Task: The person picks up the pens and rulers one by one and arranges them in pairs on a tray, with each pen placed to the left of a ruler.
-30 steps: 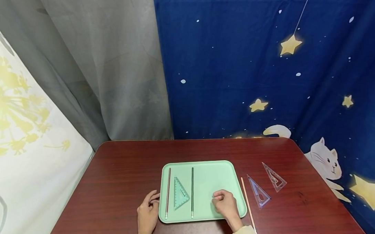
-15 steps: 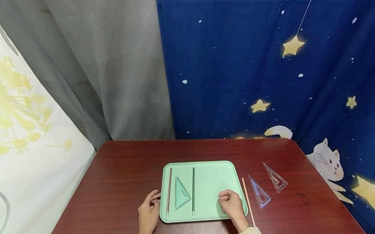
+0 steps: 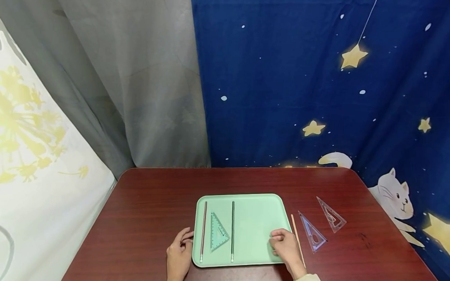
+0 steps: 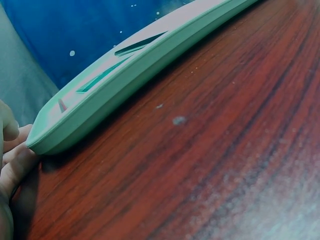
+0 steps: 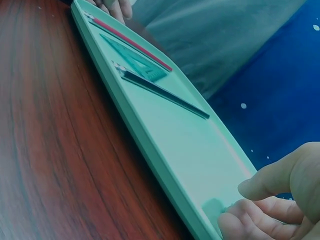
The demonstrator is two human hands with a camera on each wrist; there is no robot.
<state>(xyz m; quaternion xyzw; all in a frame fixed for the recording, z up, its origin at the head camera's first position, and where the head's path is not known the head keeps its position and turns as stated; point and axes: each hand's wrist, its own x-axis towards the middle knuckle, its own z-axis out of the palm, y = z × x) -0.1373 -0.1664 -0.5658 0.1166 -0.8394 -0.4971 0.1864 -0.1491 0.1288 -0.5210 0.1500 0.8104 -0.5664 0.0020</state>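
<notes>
A pale green tray point(image 3: 255, 222) lies on the table. In it, from left to right, are a red pencil point(image 3: 204, 232), a green set square point(image 3: 218, 233) and a dark pencil point(image 3: 232, 231). My left hand point(image 3: 178, 256) rests at the tray's left side, fingertips against its rim; the left wrist view shows these fingers point(image 4: 20, 160) by the tray corner. Over the right part of the tray is my right hand point(image 3: 287, 248), fingers loosely bent and nothing between them. Its thumb point(image 5: 270, 177) and fingertips stand apart in the right wrist view.
Just right of the tray lies a thin wood-coloured stick point(image 3: 297, 235), partly hidden by my right hand. Beyond it are a bluish-purple set square point(image 3: 313, 233) and a clear set square point(image 3: 332, 215). Curtains point(image 3: 164, 97) hang behind the dark red table point(image 3: 152, 201).
My right hand has moved right over the tray, toward its right rim and the wood-coloured stick. My left hand keeps its place at the tray's left side.
</notes>
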